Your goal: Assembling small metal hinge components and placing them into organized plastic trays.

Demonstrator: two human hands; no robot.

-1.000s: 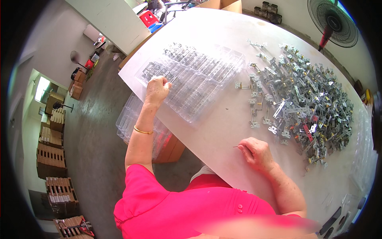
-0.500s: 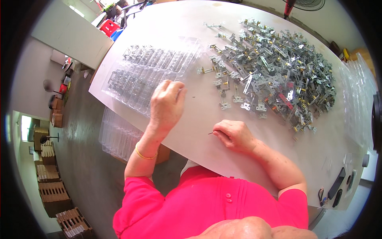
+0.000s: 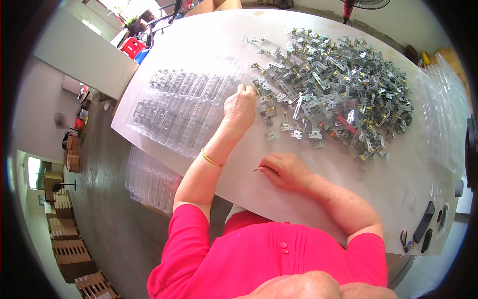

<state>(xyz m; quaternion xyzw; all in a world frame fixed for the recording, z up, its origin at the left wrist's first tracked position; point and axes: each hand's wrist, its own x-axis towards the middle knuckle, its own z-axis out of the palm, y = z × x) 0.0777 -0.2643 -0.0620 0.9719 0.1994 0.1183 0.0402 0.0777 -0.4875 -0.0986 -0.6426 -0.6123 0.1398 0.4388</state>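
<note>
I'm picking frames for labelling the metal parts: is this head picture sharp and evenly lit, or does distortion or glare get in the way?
Head view: daylight is even and the pile of metal brackets looks sharp; the white table edges bow with fisheye; the clear plastic tray shows mild sheen; the left hand and right hand are unblurred.

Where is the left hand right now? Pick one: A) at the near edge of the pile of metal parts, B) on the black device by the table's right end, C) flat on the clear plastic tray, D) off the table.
A: the left hand reaches to the edge of the pile of metal parts, just right of the clear plastic tray, while the right hand rests on the table pinching a thin pin.
</note>
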